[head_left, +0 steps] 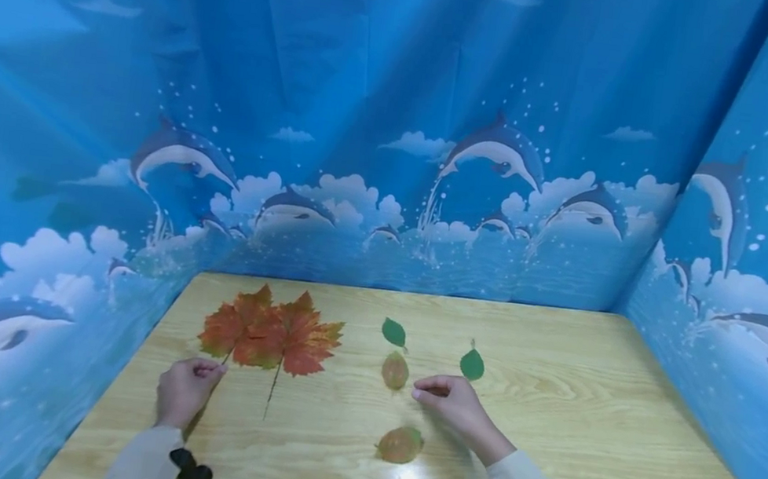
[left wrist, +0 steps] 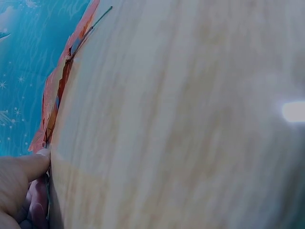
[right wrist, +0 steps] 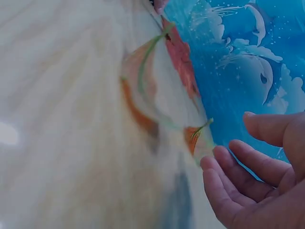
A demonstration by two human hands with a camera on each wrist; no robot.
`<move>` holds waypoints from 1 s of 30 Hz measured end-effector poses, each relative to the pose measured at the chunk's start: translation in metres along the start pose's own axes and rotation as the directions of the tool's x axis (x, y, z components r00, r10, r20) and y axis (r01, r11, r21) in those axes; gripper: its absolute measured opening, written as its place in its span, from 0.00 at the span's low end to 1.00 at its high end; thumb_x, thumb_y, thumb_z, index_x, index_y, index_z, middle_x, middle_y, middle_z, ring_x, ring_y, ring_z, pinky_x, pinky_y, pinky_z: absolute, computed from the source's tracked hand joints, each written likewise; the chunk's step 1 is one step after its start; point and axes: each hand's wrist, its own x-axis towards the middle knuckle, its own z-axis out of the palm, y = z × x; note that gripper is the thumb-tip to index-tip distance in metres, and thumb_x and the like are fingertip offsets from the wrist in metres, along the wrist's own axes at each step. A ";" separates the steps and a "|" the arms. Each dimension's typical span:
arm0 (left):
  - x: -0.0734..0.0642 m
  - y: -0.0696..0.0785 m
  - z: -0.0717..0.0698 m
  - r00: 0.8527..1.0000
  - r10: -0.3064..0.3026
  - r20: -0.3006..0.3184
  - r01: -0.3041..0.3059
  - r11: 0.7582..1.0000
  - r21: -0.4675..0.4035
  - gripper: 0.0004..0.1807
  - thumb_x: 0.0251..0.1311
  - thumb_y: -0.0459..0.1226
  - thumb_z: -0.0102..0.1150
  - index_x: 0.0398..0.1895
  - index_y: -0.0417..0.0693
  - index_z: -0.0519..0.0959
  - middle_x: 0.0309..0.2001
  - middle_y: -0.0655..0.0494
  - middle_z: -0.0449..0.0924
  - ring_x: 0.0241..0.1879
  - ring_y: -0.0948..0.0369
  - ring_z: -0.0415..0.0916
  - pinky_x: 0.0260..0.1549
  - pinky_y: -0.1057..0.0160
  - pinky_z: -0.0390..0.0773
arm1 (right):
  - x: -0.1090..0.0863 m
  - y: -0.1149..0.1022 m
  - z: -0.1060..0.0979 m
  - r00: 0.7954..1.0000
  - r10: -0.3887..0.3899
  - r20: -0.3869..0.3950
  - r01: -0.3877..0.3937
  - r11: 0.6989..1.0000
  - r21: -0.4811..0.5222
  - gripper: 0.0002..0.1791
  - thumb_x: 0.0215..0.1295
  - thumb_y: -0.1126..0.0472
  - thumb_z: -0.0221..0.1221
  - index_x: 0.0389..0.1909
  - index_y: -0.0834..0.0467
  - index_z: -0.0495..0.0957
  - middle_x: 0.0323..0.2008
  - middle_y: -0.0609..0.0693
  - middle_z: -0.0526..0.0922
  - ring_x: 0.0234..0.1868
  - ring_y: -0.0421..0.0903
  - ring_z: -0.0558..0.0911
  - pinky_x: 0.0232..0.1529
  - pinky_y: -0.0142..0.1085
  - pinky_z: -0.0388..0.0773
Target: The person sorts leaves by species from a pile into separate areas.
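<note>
Left hand (head_left: 185,391) pinches the stem (head_left: 227,357) of the left red leaf (head_left: 230,323), likely light, fragile and best held there; right hand (head_left: 460,412) gapes, empty

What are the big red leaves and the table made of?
The big leaves look thin and matt, perhaps real leaf or cloth: jagged edges, blotchy red and orange. The table looks like smooth wood or printed laminate: streaky grain, a bright glare.
</note>
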 end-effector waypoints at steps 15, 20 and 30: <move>0.001 0.003 0.001 0.997 -0.075 0.032 0.075 0.997 0.011 0.12 0.57 0.38 0.66 0.33 0.35 0.84 0.25 0.49 0.82 0.25 0.55 0.78 0.24 0.61 0.71 | -0.028 0.034 0.003 0.985 -0.129 0.117 0.136 0.990 -0.048 0.10 0.57 0.58 0.66 0.34 0.62 0.84 0.25 0.46 0.83 0.24 0.41 0.79 0.25 0.30 0.76; 0.001 0.002 0.000 0.997 -0.060 0.039 0.060 0.998 0.000 0.11 0.57 0.38 0.66 0.32 0.36 0.84 0.24 0.50 0.82 0.25 0.57 0.77 0.23 0.62 0.71 | -0.028 0.034 0.009 0.986 -0.137 0.098 0.145 0.986 -0.084 0.03 0.56 0.63 0.66 0.28 0.59 0.84 0.21 0.44 0.81 0.22 0.39 0.77 0.23 0.29 0.74; 0.002 -0.001 -0.001 0.998 -0.038 0.052 0.038 0.999 -0.007 0.11 0.56 0.39 0.67 0.32 0.36 0.84 0.25 0.50 0.82 0.25 0.57 0.77 0.24 0.61 0.72 | -0.028 0.034 0.010 0.993 -0.096 0.074 0.100 0.994 -0.050 0.02 0.55 0.65 0.66 0.28 0.60 0.84 0.21 0.45 0.82 0.21 0.40 0.78 0.21 0.29 0.74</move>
